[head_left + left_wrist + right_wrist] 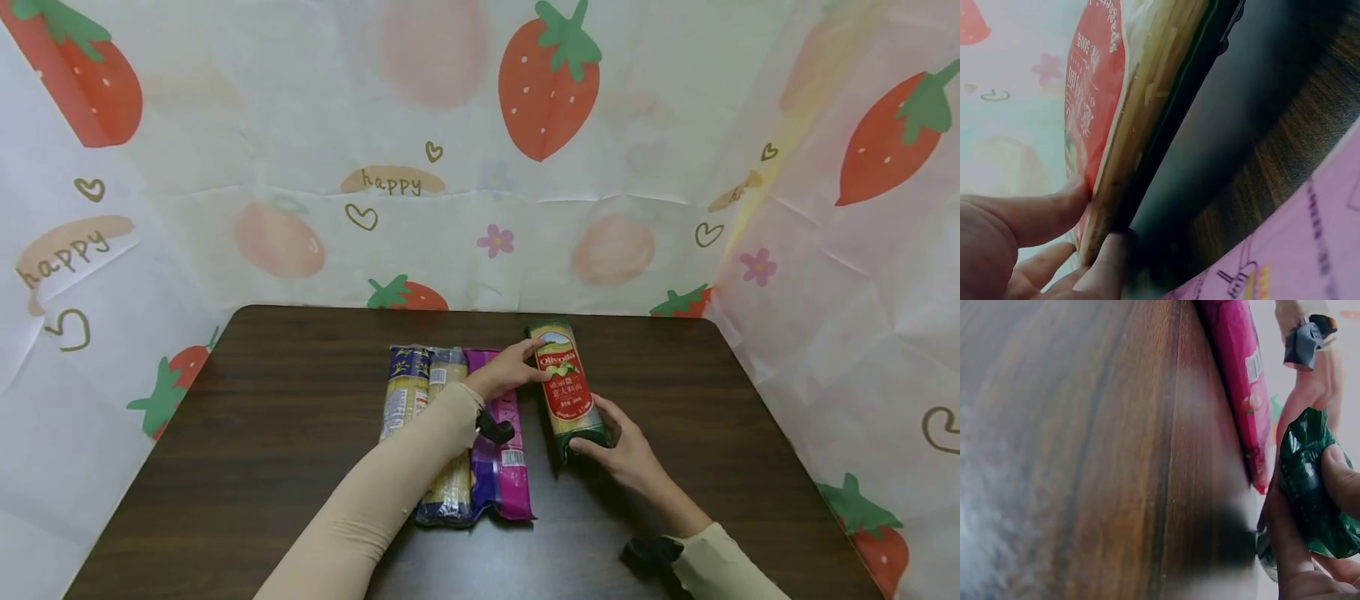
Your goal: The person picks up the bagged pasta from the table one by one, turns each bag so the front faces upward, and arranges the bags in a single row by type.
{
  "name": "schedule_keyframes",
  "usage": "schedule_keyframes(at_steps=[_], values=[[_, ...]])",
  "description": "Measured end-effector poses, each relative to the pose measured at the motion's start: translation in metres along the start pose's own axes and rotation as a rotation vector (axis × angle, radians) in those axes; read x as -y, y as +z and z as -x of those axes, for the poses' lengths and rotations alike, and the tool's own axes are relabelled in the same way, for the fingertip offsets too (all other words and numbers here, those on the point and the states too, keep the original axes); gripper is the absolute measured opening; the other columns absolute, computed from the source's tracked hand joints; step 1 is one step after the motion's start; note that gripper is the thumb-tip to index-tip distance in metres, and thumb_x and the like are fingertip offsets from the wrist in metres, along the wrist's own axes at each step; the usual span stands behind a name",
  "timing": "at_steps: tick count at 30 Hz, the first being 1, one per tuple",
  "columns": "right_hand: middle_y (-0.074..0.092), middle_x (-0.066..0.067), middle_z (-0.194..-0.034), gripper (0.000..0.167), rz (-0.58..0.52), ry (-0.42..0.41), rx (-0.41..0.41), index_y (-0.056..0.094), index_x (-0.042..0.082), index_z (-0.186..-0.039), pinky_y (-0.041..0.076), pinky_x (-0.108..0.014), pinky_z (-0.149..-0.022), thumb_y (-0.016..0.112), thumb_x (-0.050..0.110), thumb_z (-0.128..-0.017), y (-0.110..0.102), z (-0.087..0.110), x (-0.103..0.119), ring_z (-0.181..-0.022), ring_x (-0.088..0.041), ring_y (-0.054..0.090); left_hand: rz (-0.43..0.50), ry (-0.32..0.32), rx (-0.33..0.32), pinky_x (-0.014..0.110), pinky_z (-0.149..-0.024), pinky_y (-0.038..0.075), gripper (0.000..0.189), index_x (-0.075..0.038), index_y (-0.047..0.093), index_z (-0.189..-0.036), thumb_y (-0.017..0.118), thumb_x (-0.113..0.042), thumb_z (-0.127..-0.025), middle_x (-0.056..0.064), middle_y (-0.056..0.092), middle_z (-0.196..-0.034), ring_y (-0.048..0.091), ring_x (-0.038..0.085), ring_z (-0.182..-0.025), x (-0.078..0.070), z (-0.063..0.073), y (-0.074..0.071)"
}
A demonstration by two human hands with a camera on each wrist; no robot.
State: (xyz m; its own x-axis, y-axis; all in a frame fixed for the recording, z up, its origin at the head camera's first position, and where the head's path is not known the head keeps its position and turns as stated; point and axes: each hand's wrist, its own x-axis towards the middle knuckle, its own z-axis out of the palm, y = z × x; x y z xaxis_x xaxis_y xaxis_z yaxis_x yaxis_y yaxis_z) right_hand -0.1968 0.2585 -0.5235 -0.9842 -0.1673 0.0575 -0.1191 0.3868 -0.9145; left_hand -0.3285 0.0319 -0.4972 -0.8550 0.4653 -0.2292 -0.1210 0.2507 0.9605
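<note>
A spaghetti packet (567,387) with a red label and green ends is held between both hands, to the right of the other packets. My left hand (510,369) pinches its upper left edge, thumb on the label side and fingers beneath, as the left wrist view shows. Around the lower right end curls my right hand (628,450); in the right wrist view its thumb presses the crinkled green end (1310,481). The left forearm crosses over a pink and purple packet (513,458) lying on the table, hiding part of it.
Two more pasta packets, one with a blue top (408,375) and one with a clear wrapper (450,492), lie side by side against the pink one on the dark wooden table (300,400). A strawberry-print cloth (480,167) hangs behind and at both sides.
</note>
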Motion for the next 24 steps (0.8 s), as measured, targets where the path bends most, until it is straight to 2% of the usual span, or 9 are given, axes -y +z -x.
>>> schedule_keyframes(at_steps=[5, 8, 12, 17, 24], values=[[0.056, -0.027, -0.153, 0.078, 0.017, 0.031, -0.03, 0.042, 0.0, -0.161, 0.051, -0.026, -0.1, 0.083, 0.007, -0.095, -0.001, -0.004, -0.003, -0.134, -0.039, 0.058, -0.078, 0.028, 0.069, 0.05, -0.126, 0.036, 0.079, -0.009, 0.03, -0.17, 0.07, 0.002, -0.102, 0.021, 0.021, -0.176, 0.035, 0.042, -0.157, 0.0, -0.003, 0.003], [0.055, -0.027, -0.154, 0.079, 0.069, 0.047, -0.025, 0.042, 0.0, -0.162, 0.051, -0.034, -0.104, 0.084, 0.012, -0.096, -0.002, -0.006, -0.006, -0.137, -0.041, 0.057, -0.101, 0.025, 0.085, 0.049, -0.125, 0.038, 0.081, -0.008, 0.027, -0.171, 0.069, 0.003, -0.103, 0.02, 0.021, -0.177, 0.042, 0.044, -0.152, 0.0, -0.003, 0.006], [0.055, -0.028, -0.154, 0.08, 0.124, 0.049, -0.003, 0.042, 0.001, -0.162, 0.048, -0.049, -0.11, 0.084, 0.014, -0.096, -0.004, -0.007, -0.01, -0.142, -0.045, 0.054, -0.098, 0.01, 0.105, 0.048, -0.124, 0.039, 0.082, -0.007, 0.025, -0.171, 0.069, 0.003, -0.103, 0.02, 0.02, -0.177, 0.043, 0.043, -0.152, 0.002, -0.002, 0.008], [0.055, -0.027, -0.154, 0.081, 0.168, 0.035, 0.017, 0.041, 0.001, -0.162, 0.045, -0.06, -0.112, 0.085, 0.016, -0.095, -0.008, -0.008, -0.013, -0.14, -0.045, 0.054, -0.093, 0.016, 0.123, 0.046, -0.125, 0.038, 0.077, -0.004, 0.028, -0.17, 0.069, 0.0, -0.104, 0.021, 0.023, -0.176, 0.045, 0.04, -0.151, 0.003, -0.001, 0.004], [0.055, -0.029, -0.152, 0.084, 0.269, 0.056, 0.03, 0.041, -0.004, -0.16, 0.047, -0.064, -0.11, 0.087, 0.021, -0.094, -0.013, -0.008, -0.007, -0.135, -0.046, 0.056, -0.148, 0.033, 0.14, 0.047, -0.122, 0.043, 0.069, -0.005, 0.037, -0.167, 0.069, -0.01, -0.106, 0.02, 0.036, -0.171, 0.047, 0.036, -0.151, 0.004, 0.003, -0.005]])
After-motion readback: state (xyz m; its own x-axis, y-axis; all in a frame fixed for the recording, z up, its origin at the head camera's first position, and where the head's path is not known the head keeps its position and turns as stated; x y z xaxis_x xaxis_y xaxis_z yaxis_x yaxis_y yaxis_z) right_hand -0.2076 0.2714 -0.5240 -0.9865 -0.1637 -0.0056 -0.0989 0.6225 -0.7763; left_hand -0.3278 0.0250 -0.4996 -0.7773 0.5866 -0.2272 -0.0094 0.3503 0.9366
